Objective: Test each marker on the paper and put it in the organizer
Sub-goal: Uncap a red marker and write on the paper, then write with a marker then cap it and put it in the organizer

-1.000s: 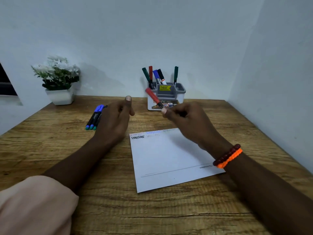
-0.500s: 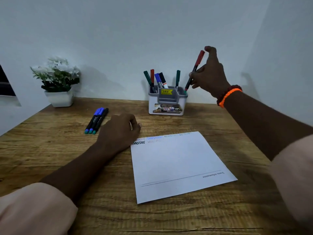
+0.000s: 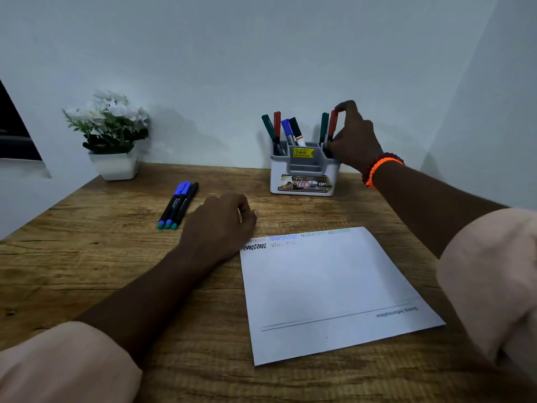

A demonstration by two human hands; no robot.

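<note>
**Red marker being seated in the organizer; three markers left on the desk**

Head view. The right hand (image 3: 353,141) is reached out to the right rear compartment of the grey-and-white organizer (image 3: 303,181), which stands near the back wall. A red marker (image 3: 332,125) is pinched between the thumb and the fingertips, with the index finger curled over its cap; the marker stands nearly upright, its lower end already down inside the compartment, just beside a green marker (image 3: 324,126). The grip is closed on the barrel and is not yet released. In the left rear compartment a green, a red, a blue and a black-capped marker are seen leaning.

The left hand (image 3: 220,225) is laid on the wooden desk (image 3: 87,271), loosely curled and holding nothing, its fingertips at the top left corner of the paper (image 3: 328,292). Short zigzag test strokes in several colours are lined along the paper's top edge; the rest of the sheet is unmarked apart from a printed line and caption.

Three markers (image 3: 178,205) lie side by side on the desk, left of the left hand and close to it. A potted white flower (image 3: 110,132) stands at the far left.

The step in hand is judged to be the depositing of a tested marker. Next, the red marker must be let go and the hand withdrawn without the neighbouring markers being knocked; then one of the three remaining markers is to be picked up, uncapped and tried on the paper.
</note>
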